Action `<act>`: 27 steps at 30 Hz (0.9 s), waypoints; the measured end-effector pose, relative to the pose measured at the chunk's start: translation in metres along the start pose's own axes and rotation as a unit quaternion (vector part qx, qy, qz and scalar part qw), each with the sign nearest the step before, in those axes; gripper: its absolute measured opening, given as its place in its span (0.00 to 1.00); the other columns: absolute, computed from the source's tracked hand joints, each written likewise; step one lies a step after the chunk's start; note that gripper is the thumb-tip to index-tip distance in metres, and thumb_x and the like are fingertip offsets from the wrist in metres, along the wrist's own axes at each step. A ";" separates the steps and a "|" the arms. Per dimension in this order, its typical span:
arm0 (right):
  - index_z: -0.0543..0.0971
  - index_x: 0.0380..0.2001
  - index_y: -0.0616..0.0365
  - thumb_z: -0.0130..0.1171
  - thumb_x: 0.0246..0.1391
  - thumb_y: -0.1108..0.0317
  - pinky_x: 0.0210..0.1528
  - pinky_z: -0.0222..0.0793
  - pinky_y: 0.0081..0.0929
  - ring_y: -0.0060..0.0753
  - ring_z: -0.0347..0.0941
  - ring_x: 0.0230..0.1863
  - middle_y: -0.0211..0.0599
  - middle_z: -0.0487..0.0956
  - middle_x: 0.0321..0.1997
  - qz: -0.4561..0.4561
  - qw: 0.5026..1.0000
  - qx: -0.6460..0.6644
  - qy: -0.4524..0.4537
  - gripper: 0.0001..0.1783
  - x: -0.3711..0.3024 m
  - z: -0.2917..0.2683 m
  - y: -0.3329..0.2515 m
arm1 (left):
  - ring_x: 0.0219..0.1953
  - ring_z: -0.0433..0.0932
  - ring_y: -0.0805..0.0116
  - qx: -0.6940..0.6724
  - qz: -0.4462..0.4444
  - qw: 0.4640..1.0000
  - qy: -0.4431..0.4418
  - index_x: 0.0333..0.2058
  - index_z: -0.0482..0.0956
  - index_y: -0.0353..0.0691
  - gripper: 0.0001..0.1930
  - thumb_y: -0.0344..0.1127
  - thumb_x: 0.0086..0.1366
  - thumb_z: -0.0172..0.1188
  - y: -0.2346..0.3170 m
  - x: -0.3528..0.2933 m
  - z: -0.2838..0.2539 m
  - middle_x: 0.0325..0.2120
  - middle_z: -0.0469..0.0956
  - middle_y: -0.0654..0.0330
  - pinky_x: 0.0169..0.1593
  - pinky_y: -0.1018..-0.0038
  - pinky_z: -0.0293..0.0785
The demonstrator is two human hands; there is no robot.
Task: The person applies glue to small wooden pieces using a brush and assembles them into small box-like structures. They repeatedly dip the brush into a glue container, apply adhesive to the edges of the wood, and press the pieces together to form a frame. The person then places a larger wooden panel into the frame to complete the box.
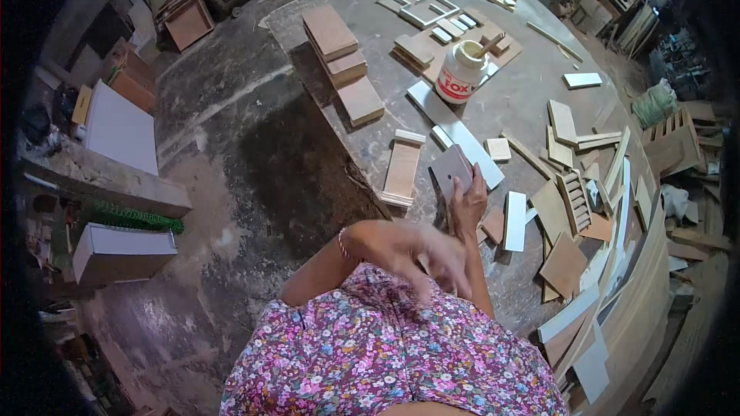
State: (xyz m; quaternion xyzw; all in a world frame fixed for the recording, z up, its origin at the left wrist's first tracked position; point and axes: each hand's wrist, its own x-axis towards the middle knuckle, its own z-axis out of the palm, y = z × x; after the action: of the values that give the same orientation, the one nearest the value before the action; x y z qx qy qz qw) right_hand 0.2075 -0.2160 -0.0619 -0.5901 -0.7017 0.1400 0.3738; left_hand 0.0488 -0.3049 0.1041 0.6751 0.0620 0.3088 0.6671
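My right hand (468, 204) grips a small squarish wooden board (450, 170) with a dark hole in its face, at the table's near edge. The board is tilted, overlapping a long white strip (462, 139) on the tabletop. Blurred by motion, my left hand (412, 250) hangs in front of my body, with its fingers apart and nothing visible in them. Just left of the held board lies a wooden piece with raised ends (403, 168). Farther off stands an open white glue jar (462, 73), a wooden stick (491, 44) leaning in it.
Three stacked wooden blocks (343, 65) line the table's left edge. White frames (418, 5) and small wooden parts lie toward the back. To the right are a slatted wooden piece (574, 202), a white block (515, 221) and many loose offcuts. White boxes (123, 250) stand at left.
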 end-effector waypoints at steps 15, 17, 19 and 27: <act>0.67 0.49 0.64 0.53 0.47 0.67 0.48 0.64 0.34 0.46 0.69 0.47 0.50 0.71 0.48 -0.003 0.999 0.004 -0.042 0.24 0.004 0.003 0.008 | 0.23 0.70 0.72 -0.153 0.237 0.918 0.280 0.23 0.72 0.38 0.06 0.32 0.52 0.59 0.041 -0.003 0.055 0.21 0.72 0.63 0.24 0.79 0.63; 0.68 0.49 0.64 0.53 0.47 0.67 0.47 0.65 0.34 0.44 0.70 0.46 0.50 0.72 0.47 0.034 0.997 0.001 -0.065 0.24 0.002 0.004 0.013 | 0.24 0.70 0.73 -0.226 0.256 0.895 0.288 0.23 0.72 0.36 0.06 0.31 0.51 0.60 0.034 0.000 0.054 0.22 0.72 0.62 0.24 0.78 0.63; 0.67 0.49 0.64 0.53 0.48 0.66 0.46 0.66 0.34 0.43 0.71 0.45 0.50 0.72 0.47 0.108 0.990 0.017 -0.088 0.24 0.003 -0.003 -0.008 | 0.25 0.71 0.69 -0.289 0.272 0.866 0.304 0.23 0.73 0.35 0.07 0.31 0.51 0.61 0.027 0.001 0.060 0.22 0.72 0.61 0.26 0.76 0.64; 0.67 0.51 0.61 0.52 0.49 0.70 0.45 0.65 0.31 0.38 0.70 0.45 0.48 0.72 0.47 0.059 0.996 0.004 -0.063 0.23 0.012 0.004 -0.003 | 0.16 0.70 0.59 -0.375 0.464 0.791 0.135 0.41 0.69 0.30 0.17 0.36 0.58 0.51 -0.002 -0.006 0.039 0.23 0.72 0.49 0.20 0.71 0.64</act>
State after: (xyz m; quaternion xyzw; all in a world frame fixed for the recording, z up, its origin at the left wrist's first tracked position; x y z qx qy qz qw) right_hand 0.2026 -0.2043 -0.0584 -0.6190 -0.6871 0.2019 0.3226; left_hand 0.0640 -0.3410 0.1037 0.2705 -0.2903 0.6684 0.6291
